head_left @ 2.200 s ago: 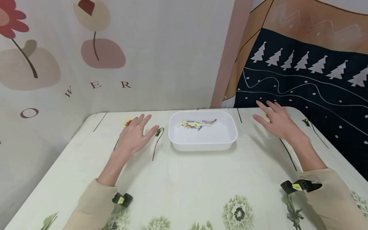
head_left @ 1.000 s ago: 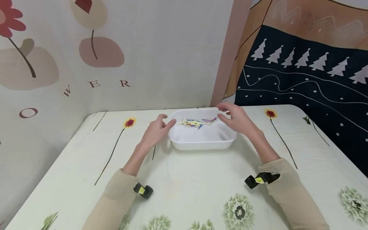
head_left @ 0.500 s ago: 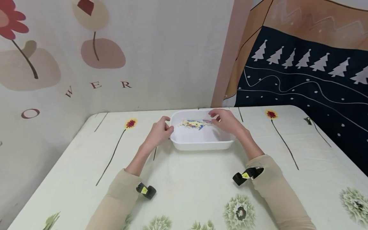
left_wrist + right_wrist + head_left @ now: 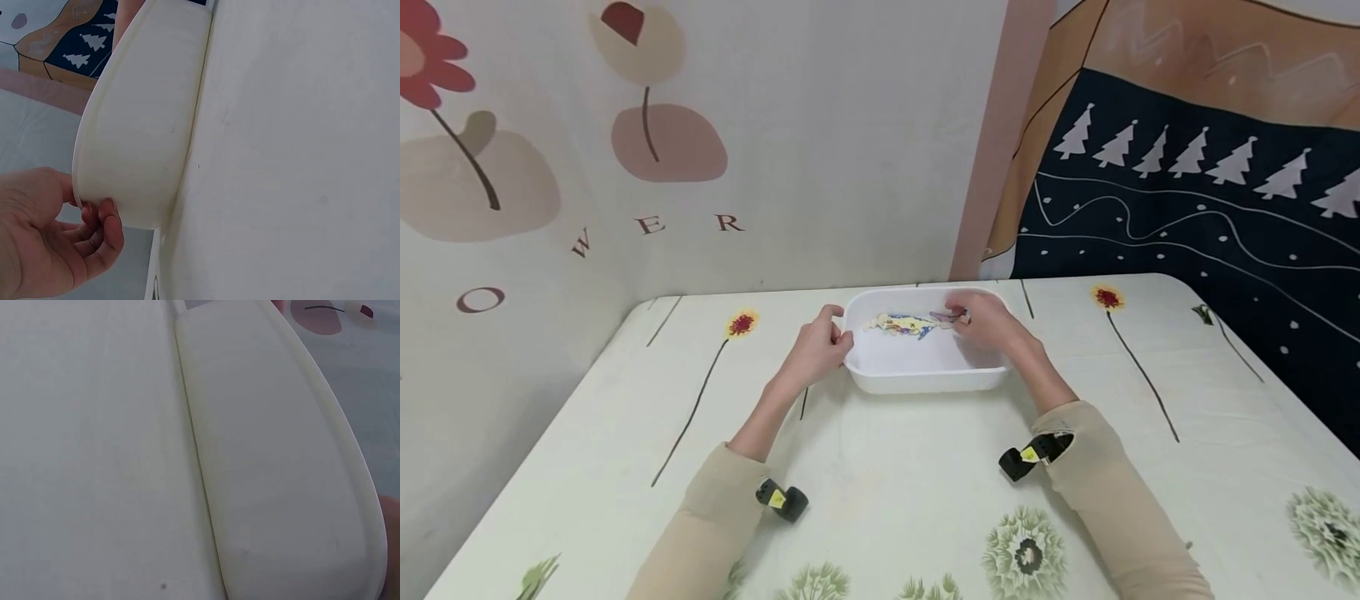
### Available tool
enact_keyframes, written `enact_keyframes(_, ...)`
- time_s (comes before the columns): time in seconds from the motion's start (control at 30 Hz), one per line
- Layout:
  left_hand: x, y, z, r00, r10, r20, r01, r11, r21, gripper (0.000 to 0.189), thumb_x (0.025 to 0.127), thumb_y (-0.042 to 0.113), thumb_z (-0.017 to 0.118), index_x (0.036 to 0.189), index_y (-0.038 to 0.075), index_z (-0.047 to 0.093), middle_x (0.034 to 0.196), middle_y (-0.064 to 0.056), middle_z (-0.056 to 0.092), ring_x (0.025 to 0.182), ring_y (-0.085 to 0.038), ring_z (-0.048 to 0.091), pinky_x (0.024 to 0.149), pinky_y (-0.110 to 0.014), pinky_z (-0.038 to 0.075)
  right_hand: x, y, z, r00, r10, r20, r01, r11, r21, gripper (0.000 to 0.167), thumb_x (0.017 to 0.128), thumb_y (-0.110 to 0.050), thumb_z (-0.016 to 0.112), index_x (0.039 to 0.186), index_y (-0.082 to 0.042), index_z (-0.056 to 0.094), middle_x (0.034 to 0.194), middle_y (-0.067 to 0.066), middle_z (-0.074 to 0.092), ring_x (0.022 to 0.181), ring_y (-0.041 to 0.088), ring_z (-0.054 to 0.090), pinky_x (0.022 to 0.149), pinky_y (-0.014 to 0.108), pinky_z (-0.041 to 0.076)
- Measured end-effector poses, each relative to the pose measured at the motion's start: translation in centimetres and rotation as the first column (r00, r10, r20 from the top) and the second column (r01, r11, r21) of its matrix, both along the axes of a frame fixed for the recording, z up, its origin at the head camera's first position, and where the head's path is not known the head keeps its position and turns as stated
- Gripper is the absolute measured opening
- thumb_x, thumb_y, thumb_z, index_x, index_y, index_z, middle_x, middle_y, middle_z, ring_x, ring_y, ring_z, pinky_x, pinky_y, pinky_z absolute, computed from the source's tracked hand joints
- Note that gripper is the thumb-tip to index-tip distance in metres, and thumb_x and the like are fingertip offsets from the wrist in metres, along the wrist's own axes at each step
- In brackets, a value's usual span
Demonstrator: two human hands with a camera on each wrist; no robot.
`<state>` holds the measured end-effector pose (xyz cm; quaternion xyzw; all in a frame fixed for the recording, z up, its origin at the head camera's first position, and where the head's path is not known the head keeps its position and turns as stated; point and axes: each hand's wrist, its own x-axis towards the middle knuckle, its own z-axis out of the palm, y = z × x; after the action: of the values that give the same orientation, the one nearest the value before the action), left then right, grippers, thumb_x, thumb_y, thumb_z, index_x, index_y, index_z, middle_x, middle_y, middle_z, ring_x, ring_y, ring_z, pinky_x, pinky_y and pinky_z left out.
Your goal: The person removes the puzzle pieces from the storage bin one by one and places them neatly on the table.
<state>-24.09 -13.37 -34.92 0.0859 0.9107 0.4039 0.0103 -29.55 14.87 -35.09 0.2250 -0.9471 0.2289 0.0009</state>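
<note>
A white plastic tub (image 4: 928, 382) stands near the table's far edge. My left hand (image 4: 814, 343) pinches its left rim; in the left wrist view, curled fingers (image 4: 107, 231) press the outer wall. Inside lies a flat, colourful printed piece or cluster (image 4: 904, 323), mostly yellow and blue, its kind unclear. My right hand (image 4: 988, 323) reaches into the tub from the right, slightly blurred. Its thumb and forefinger are on either side of the cluster's pink-purple end (image 4: 942, 317); whether they grip it is unclear. In the right wrist view, the tub wall hides nearly all of that hand.
A pale tablecloth (image 4: 880, 475) printed with flowers covers the table. Close behind the tub hangs a light curtain (image 4: 850, 167), with a dark tree-patterned cloth (image 4: 1180, 200) at right. Each sleeve carries a small black camera (image 4: 781, 498).
Both hands have come inward from beside the tub. The left has taken hold of the rim. The right has moved left and down to the pink-purple end. The tub has hardly moved.
</note>
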Motion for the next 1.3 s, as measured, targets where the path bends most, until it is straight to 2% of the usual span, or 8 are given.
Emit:
enact_keyframes(0.1, 0.12, 0.02, 0.07, 1.0, 0.0, -0.004, 0.0, 1.0, 0.003, 0.049, 0.1, 0.008, 0.053, 0.144, -0.006, 0.039, 0.082, -0.009, 0.056, 0.066, -0.019, 0.054, 0.06, -0.028, 0.043, -0.1, -0.07, -0.14, 1.0, -0.007, 0.013, 0.007, 1.0, 0.031, 0.032, 0.092, 0.001, 0.064, 0.123, 0.004, 0.065, 0.115, 0.017, 0.067, 0.106, 0.031, 0.058, 0.103, 0.047, 0.043)
enact_keyframes(0.3, 0.19, 0.11, 0.18, 1.0, 0.0, -0.01, 0.0, 1.0, 0.004, 0.049, 0.1, 0.008, 0.053, 0.144, -0.007, 0.038, 0.082, -0.009, 0.056, 0.066, -0.018, 0.054, 0.059, -0.028, 0.044, 0.05, -0.15, -0.13, 0.998, -0.049, 0.05, 0.046, 0.997, 0.064, 0.036, 0.092, 0.002, 0.064, 0.127, 0.004, 0.064, 0.124, 0.018, 0.065, 0.116, 0.031, 0.057, 0.106, 0.047, 0.042)
enact_keyframes(0.37, 0.17, 0.17, 0.21, 1.0, -0.001, -0.01, 0.001, 1.0, 0.006, 0.049, 0.101, 0.008, 0.053, 0.145, -0.007, 0.038, 0.082, -0.009, 0.056, 0.066, -0.018, 0.054, 0.059, -0.028, 0.044, 0.12, -0.15, -0.13, 0.997, -0.057, 0.051, 0.054, 0.996, 0.068, 0.031, 0.092, 0.002, 0.063, 0.123, 0.004, 0.067, 0.118, 0.018, 0.066, 0.11, 0.031, 0.058, 0.102, 0.045, 0.044)
enact_keyframes(0.5, 0.16, 0.29, 0.28, 1.0, -0.003, -0.008, 0.003, 1.0, 0.009, 0.049, 0.101, 0.008, 0.053, 0.145, -0.006, 0.038, 0.081, -0.008, 0.055, 0.065, -0.018, 0.053, 0.059, -0.027, 0.043, 0.12, -0.07, -0.14, 0.997, -0.065, 0.051, 0.062, 0.996, 0.069, 0.013, 0.093, 0.002, 0.063, 0.103, 0.002, 0.071, 0.096, 0.013, 0.066, 0.09, 0.027, 0.056, 0.086, 0.04, 0.048)
enact_keyframes(0.6, 0.15, 0.34, 0.27, 1.0, -0.004, -0.008, 0.004, 1.0, 0.013, 0.049, 0.1, 0.008, 0.054, 0.145, -0.006, 0.038, 0.08, -0.008, 0.055, 0.065, -0.018, 0.053, 0.059, -0.027, 0.043, 0.17, 0.0, -0.09, 0.997, -0.067, 0.05, 0.063, 0.995, 0.072, 0.006, 0.093, 0.0, 0.065, 0.094, 0.001, 0.071, 0.089, 0.011, 0.066, 0.085, 0.025, 0.057, 0.082, 0.039, 0.048)
enact_keyframes(0.97, 0.01, 0.24, 0.04, 1.0, 0.011, 0.0, -0.011, 1.0, 0.017, 0.049, 0.101, 0.01, 0.054, 0.145, -0.005, 0.039, 0.082, -0.009, 0.057, 0.065, -0.018, 0.056, 0.059, -0.027, 0.045, 0.57, -0.34, 0.3, 0.985, -0.093, 0.146, 0.08, 0.992, 0.097, 0.01, 0.096, -0.012, 0.068, 0.096, -0.002, 0.07, 0.086, 0.008, 0.063, 0.079, 0.022, 0.055, 0.07, 0.031, 0.043)
enact_keyframes(1.13, -0.08, 0.1, -0.29, 0.999, 0.039, 0.011, -0.04, 0.998, 0.053, 0.045, 0.101, 0.012, 0.055, 0.141, -0.006, 0.043, 0.085, -0.01, 0.059, 0.065, -0.018, 0.059, 0.06, -0.026, 0.05, 0.59, -0.46, 0.16, 0.986, -0.083, 0.146, 0.072, 0.994, 0.078, 0.01, 0.096, -0.014, 0.068, 0.094, -0.004, 0.067, 0.085, 0.007, 0.061, 0.081, 0.022, 0.055, 0.072, 0.031, 0.044)
enact_keyframes(1.3, -0.03, 0.06, -0.64, 0.997, 0.074, 0.035, -0.077, 0.993, 0.093, 0.039, 0.101, 0.014, 0.056, 0.134, -0.005, 0.047, 0.087, -0.012, 0.061, 0.065, -0.018, 0.061, 0.061, -0.026, 0.051, 0.51, -0.45, 0.01, 0.991, -0.055, 0.124, 0.058, 0.998, -0.02, 0.01, 0.095, -0.011, 0.069, 0.096, -0.002, 0.067, 0.088, 0.009, 0.064, 0.084, 0.023, 0.056, 0.078, 0.033, 0.047)
